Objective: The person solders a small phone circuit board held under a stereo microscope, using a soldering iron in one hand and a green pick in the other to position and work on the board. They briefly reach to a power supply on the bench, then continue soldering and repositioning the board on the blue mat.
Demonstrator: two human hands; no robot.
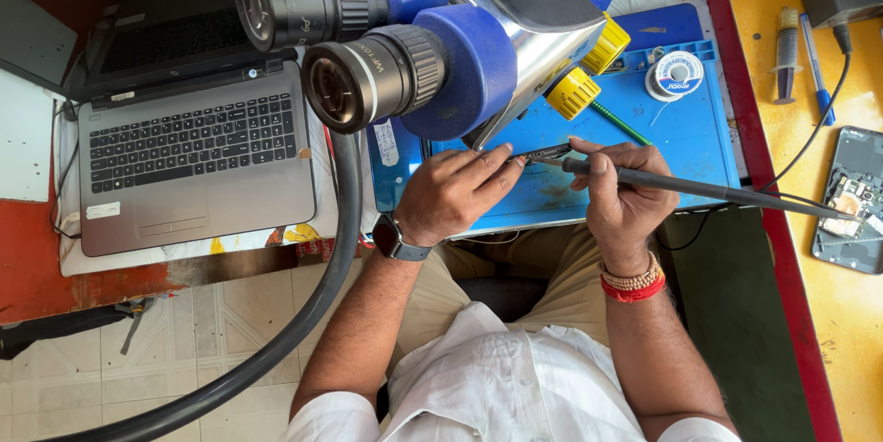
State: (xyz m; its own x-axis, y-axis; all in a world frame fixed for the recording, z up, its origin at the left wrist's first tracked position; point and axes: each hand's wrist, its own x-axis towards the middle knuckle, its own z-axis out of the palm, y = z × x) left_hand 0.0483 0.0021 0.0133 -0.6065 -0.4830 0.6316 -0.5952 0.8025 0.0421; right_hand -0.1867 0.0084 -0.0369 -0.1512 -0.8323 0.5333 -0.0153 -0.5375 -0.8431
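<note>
Blue-bodied and closest to the lens, the stereo microscope point(414, 46) hung over the blue work mat point(681, 129), its two black eyepieces pointing up and its yellow knobs point(589, 69) on the side. Just beneath it, the left hand point(455, 192) rested on the mat's near edge, fingers curled, thumb and forefinger pinched on dark tweezers point(543, 154) whose tips pointed right. The right hand point(621, 189) sat just beside it, closed in a pen grip round a black soldering iron point(699, 188), its tip meeting the tweezers near the middle of the mat; what lay between the two tips was too small to tell. A black watch point(397, 238) sat on the left wrist, red and beaded bands point(633, 282) on the right. Toward the mat's far right corner lay a spool of solder wire point(674, 74). An open grey laptop point(189, 157) stood well to the left, and an opened phone point(851, 198) lay on the yellow worktop point(782, 0) at right.
</note>
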